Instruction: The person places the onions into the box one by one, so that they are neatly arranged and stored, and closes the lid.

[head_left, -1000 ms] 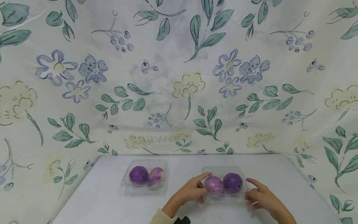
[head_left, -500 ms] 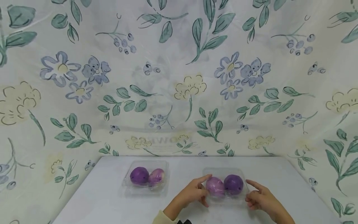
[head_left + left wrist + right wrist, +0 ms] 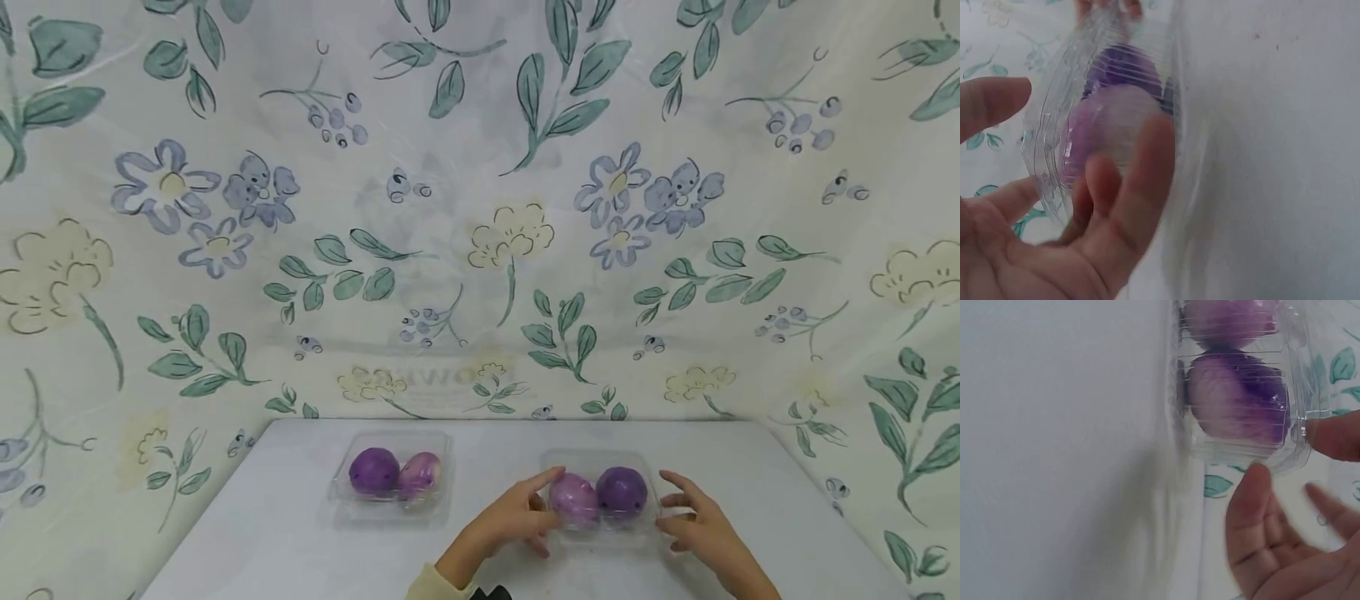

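A clear plastic clamshell box [image 3: 595, 457] stands on the right half of the table. Inside it sit a light purple round fruit-like piece [image 3: 574, 500] and a dark purple one [image 3: 622, 492]. My left hand [image 3: 508, 518] is at its left side, index finger stretched toward the far corner, thumb near the front. At the right side, my right hand [image 3: 699, 527] holds its fingers spread and loosely bent. In the right wrist view, fingertips [image 3: 1257, 481] lie close to the box end; firm contact is unclear. Neither hand curls round the box.
A second clear clamshell box [image 3: 400, 437], also with a dark purple and a lighter pink-purple piece, stands on the left of the white table [image 3: 300, 550]. A floral curtain [image 3: 480, 183] hangs behind the table's back edge.
The right-hand box has shifted slightly left, and the left hand with it. My right hand's fingers have spread apart more. The left-hand box stays put.
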`<action>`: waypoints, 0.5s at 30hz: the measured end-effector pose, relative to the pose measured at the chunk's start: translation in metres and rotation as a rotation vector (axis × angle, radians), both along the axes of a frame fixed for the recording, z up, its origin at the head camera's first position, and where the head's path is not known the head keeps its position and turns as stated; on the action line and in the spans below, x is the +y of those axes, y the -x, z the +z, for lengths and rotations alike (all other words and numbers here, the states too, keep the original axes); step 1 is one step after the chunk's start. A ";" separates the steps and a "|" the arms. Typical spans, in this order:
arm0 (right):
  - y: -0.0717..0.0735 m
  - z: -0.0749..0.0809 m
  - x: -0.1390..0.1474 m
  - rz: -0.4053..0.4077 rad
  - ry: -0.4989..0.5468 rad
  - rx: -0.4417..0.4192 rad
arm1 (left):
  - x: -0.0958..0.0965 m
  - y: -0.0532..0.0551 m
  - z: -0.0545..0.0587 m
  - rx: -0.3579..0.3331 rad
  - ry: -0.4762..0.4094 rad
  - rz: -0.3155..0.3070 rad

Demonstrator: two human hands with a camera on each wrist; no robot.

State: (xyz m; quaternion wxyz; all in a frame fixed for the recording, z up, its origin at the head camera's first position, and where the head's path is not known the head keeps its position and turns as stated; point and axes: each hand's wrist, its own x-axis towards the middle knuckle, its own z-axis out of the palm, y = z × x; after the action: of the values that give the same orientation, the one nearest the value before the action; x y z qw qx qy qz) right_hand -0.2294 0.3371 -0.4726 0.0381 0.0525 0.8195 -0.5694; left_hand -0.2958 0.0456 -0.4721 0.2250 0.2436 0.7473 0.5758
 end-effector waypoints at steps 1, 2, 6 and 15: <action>-0.001 0.000 -0.002 -0.010 -0.031 0.035 | 0.000 0.000 0.000 0.063 0.033 0.001; -0.001 0.001 -0.003 -0.007 -0.060 0.073 | -0.001 0.000 0.000 0.126 0.068 0.009; -0.002 0.000 -0.005 0.093 -0.099 0.178 | 0.000 -0.002 0.001 0.375 0.199 0.067; 0.000 -0.002 -0.005 0.174 -0.055 0.150 | -0.005 -0.001 0.000 0.511 0.202 0.081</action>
State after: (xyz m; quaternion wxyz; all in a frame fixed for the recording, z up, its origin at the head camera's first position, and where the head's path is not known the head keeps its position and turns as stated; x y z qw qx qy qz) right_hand -0.2291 0.3321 -0.4746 0.0244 -0.0607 0.8367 -0.5437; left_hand -0.2950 0.0409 -0.4718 0.0292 0.3271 0.8427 0.4266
